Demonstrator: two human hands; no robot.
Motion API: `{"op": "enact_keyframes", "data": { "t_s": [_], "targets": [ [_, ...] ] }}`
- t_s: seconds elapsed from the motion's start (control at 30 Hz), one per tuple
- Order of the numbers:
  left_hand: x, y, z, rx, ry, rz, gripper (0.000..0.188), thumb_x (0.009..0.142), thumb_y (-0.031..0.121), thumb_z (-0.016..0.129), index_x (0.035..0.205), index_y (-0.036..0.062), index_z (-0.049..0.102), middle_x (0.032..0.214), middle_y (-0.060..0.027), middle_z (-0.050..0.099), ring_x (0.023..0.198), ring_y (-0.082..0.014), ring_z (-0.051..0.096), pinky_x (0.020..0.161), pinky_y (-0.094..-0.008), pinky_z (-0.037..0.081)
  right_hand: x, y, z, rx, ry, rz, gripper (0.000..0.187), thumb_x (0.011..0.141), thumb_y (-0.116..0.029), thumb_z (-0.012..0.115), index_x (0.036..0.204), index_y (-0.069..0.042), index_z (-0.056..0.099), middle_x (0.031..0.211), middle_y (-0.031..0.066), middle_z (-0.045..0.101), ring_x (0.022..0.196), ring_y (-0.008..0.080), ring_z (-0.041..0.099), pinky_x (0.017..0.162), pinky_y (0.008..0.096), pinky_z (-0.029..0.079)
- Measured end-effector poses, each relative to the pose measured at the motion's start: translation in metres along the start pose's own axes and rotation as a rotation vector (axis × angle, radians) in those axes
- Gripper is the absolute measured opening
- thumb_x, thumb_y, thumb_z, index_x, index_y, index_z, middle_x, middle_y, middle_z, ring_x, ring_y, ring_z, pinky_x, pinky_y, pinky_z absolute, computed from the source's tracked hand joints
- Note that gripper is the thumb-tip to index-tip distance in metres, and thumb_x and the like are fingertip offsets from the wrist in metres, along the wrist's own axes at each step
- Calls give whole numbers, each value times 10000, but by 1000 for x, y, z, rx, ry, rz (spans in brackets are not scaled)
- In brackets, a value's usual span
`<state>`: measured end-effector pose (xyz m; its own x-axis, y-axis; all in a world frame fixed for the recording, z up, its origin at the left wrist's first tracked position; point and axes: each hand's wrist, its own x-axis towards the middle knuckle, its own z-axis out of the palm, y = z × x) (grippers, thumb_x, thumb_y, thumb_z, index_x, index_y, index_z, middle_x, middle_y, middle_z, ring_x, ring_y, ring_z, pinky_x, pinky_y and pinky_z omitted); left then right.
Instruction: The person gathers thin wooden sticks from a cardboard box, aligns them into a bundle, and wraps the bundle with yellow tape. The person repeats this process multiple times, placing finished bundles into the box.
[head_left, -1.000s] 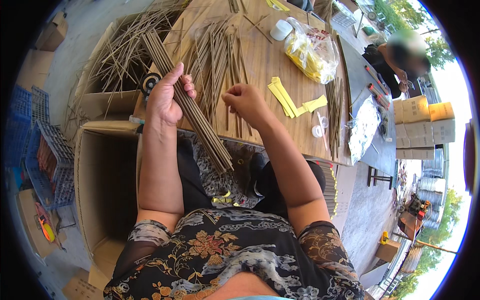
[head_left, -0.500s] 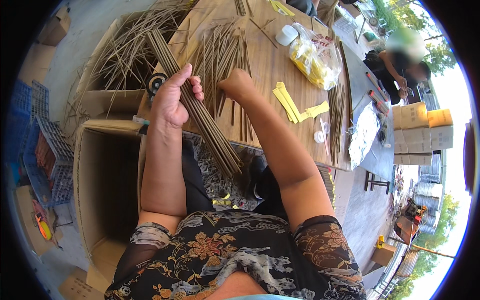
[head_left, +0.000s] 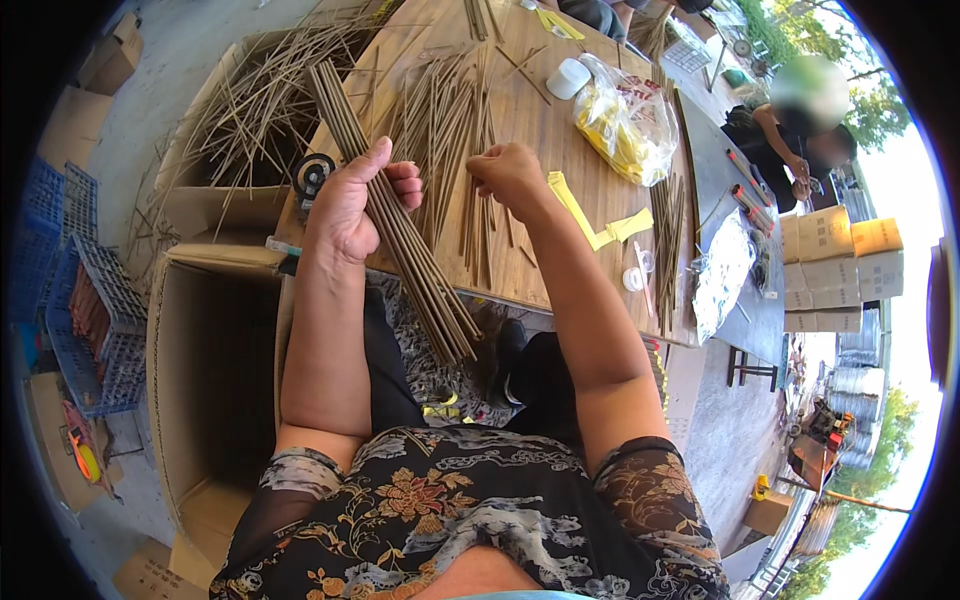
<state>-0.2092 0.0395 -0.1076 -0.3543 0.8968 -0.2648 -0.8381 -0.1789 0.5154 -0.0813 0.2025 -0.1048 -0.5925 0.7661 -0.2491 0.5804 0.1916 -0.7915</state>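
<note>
My left hand (head_left: 345, 210) is wrapped round a bundle of thin brown sticks (head_left: 425, 285). The bundle slants from the upper left down past the table's near edge, over my lap. To the right of it, my right hand (head_left: 512, 180) is closed with the fingertips pinched together, just above the wooden table (head_left: 535, 130). Whatever sits in that pinch is hidden or too thin to make out. Loose brown sticks (head_left: 440, 110) lie spread on the tabletop between and beyond my hands.
Yellow strips (head_left: 600, 235), a clear bag of yellow pieces (head_left: 625, 130) and a white roll (head_left: 568, 78) lie on the table. Cardboard boxes (head_left: 215, 370) stand at the left, one full of sticks (head_left: 265, 110). A co-worker (head_left: 775, 130) sits at the far right.
My right hand has moved to the right, away from the loose sticks. The bundle in my left hand has shifted slightly, its upper end swinging a little to the right.
</note>
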Motion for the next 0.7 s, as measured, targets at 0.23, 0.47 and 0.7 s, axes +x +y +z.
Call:
{"op": "enact_keyframes", "data": {
  "t_s": [0.23, 0.47, 0.7],
  "targets": [
    [10, -13, 5, -87, -18, -44, 326, 857, 224, 531, 990, -64, 458, 921, -202, 581, 841, -293, 587, 777, -412, 497, -71, -30, -14, -17, -226, -164, 172, 766, -157, 595, 720, 8, 572, 601, 15, 540, 544, 64, 492, 486, 220, 392],
    [7, -20, 8, -63, -7, -25, 253, 810, 245, 603, 841, 4, 532, 714, -93, 571, 628, -189, 556, 593, -308, 487, -104, -20, 0, -9, -313, -275, 210, 769, -175, 608, 820, 28, 586, 644, 52, 560, 601, 98, 513, 562, 253, 431],
    [6, -17, 9, -109, -85, -14, 175, 804, 195, 618, 786, 65, 502, 643, -18, 478, 554, -117, 455, 518, -236, 408, -67, 62, -24, -424, 137, -49, 343, 794, -287, 576, 965, 9, 554, 870, 165, 591, 815, 257, 571, 723, 349, 445]
  ]
}}
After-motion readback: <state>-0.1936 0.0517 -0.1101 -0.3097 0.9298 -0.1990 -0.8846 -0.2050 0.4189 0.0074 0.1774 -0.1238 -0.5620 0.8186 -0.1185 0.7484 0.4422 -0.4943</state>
